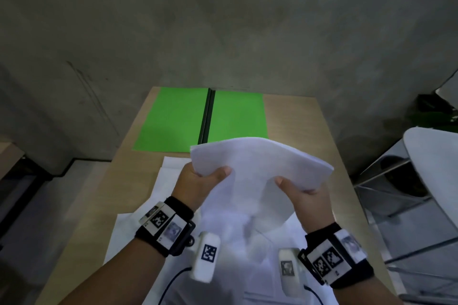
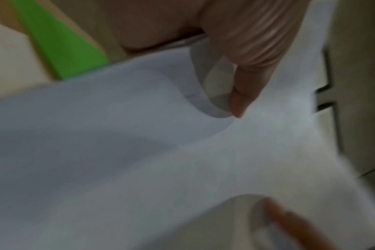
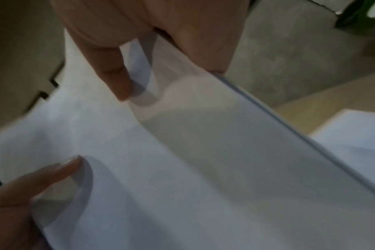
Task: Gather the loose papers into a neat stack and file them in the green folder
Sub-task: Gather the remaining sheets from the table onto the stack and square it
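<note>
- Left hand (image 1: 198, 182) of mine grips the left edge of the paper stack (image 1: 257, 168), thumb curled over the top sheet and the other fingers hidden beneath it.
- On the left wrist view my thumb (image 2: 248, 71) presses down into the white sheets, which curl up under it; the picture is blurred.
- Between my 2 hands the paper stack is held up off the wooden table (image 1: 99, 205), sagging in the middle and bowed upward at its far edge.
- Beyond the paper stack, the green folder (image 1: 173, 119) lies open and flat on the table, its 2 green halves split by a dark spine, its near right corner hidden behind the lifted sheets.
- Under the paper stack, more loose papers (image 1: 173, 166) lie spread on the table, overlapping each other at uneven angles.
- Right of the paper stack's middle, my right hand (image 1: 304, 197) pinches the right edge, thumb on top, fingers underneath.
- On the right wrist view my thumb (image 3: 109, 67) lies on the sheets, and the left hand's thumb shows at the lower left.
</note>
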{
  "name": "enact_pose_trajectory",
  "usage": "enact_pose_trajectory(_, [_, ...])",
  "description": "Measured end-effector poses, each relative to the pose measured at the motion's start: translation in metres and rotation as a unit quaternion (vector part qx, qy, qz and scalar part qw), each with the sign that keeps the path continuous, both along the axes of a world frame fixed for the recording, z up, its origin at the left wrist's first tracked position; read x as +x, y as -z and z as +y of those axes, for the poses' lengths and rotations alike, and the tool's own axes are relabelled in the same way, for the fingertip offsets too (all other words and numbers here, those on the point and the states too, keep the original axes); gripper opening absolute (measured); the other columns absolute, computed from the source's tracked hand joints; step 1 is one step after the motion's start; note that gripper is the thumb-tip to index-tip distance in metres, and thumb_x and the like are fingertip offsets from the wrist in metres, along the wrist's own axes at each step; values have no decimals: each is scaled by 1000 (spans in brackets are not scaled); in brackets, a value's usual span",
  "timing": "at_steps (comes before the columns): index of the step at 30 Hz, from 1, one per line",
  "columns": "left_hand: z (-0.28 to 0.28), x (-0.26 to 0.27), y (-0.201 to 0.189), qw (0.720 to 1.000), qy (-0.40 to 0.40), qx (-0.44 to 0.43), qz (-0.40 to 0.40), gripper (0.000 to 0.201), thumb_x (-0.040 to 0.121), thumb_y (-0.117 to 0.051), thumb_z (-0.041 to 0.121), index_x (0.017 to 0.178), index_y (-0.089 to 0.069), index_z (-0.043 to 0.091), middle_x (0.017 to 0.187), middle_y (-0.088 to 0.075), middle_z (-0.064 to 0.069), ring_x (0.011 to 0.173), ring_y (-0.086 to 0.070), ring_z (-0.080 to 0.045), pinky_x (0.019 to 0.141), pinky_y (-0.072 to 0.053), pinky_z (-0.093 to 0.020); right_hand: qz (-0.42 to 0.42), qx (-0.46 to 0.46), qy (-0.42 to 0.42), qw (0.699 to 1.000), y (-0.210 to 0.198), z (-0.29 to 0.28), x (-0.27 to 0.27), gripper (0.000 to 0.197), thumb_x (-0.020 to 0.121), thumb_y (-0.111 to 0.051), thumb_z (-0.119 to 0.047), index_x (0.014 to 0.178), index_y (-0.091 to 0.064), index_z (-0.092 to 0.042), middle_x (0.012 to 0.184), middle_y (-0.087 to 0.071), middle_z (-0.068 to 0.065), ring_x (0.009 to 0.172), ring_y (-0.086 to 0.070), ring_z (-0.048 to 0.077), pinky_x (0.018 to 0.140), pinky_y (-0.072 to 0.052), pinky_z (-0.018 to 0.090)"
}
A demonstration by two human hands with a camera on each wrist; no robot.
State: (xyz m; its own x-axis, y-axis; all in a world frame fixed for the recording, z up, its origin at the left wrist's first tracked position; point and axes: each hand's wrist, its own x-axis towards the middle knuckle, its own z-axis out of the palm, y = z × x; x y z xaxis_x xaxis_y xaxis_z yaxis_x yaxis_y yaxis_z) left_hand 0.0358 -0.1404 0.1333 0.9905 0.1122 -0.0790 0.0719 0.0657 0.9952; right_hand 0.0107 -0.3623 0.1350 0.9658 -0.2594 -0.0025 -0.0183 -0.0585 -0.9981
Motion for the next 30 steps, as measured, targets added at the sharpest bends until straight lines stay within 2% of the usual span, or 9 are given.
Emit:
enact_pose_trajectory(2, [1, -1, 20, 997, 1, 51, 53, 25, 54, -82, 34, 70, -73, 17, 73, -74, 5, 77, -69, -19, 70, -55, -30, 36, 1, 2, 999, 18, 1, -6, 16, 77, -75, -2, 81, -71, -17, 71, -75, -8, 75, -72, 10, 60, -56, 18])
enact_pose_trajectory(6, [-2, -3, 34, 990, -6, 106, 90, 11, 74, -76, 20, 79, -67, 16, 78, -68, 1, 76, -64, -19, 56, -49, -13, 90, 11, -5, 996, 38, 8, -9, 15, 78, -75, -8, 86, -70, -20, 85, -74, -2, 83, -71, 15, 78, -55, 34])
enact_pose_trajectory(10, [4, -10, 44, 985, 13, 149, 85, 22, 83, -65, 30, 101, -66, 18, 94, -67, -1, 87, -63, -18, 72, -47, -23, 76, -11, 12, 997, 30, 9, -4, 13, 81, -74, -16, 74, -66, -23, 59, -70, -19, 61, -65, -3, 63, -49, 20])
enact_pose_trajectory(13, [27, -30, 69, 968, 29, 232, 97, 10, 83, -60, 26, 82, -55, 34, 90, -64, 7, 79, -60, -6, 67, -43, -8, 33, -67, 35, 997, 16, 0, -3, 22, 81, -74, -19, 63, -62, -21, 54, -66, -12, 59, -60, 0, 56, -46, 22])
enact_pose_trajectory(15, [53, -52, 96, 952, -5, 262, 161, 10, 82, -62, 24, 85, -56, 31, 94, -64, 1, 84, -62, -14, 71, -49, -17, 20, -86, 42, 995, 5, -8, -4, 22, 81, -73, -21, 63, -60, -23, 66, -63, -9, 64, -58, 8, 57, -45, 27])
enact_pose_trajectory(18, [93, -87, 127, 871, -78, 369, 316, 40, 76, -62, 35, 113, -55, 19, 114, -59, -11, 104, -59, -34, 87, -50, -37, 7, -66, 61, 996, -3, -25, -3, 8, 79, -74, -23, 80, -67, -20, 83, -67, -6, 76, -64, 8, 70, -51, 24])
enact_pose_trajectory(22, [104, -110, 133, 865, -210, 168, 423, 68, 75, -71, 17, 132, -33, 14, 126, -49, -29, 86, -57, -37, 66, -52, -40, -2, -57, 101, 993, 2, -39, 2, 44, 77, -77, -29, 111, -65, -4, 110, -69, 10, 102, -64, 26, 85, -52, 31])
enact_pose_trajectory(25, [104, -108, 146, 861, -252, -34, 441, 73, 60, -83, 5, 118, -39, 5, 110, -58, -31, 87, -62, -42, 76, -53, -58, -5, -61, 106, 993, 0, -39, 2, 46, 77, -77, -31, 112, -66, -3, 114, -69, 11, 107, -63, 26, 97, -47, 37])
enact_pose_trajectory(30, [92, -103, 162, 868, -213, -120, 432, 46, 76, -72, 7, 117, -57, -8, 113, -63, -27, 98, -61, -44, 92, -47, -56, -26, -32, 125, 991, 3, -40, -1, 46, 77, -77, -28, 110, -65, 0, 113, -69, 15, 100, -63, 22, 71, -48, 6])
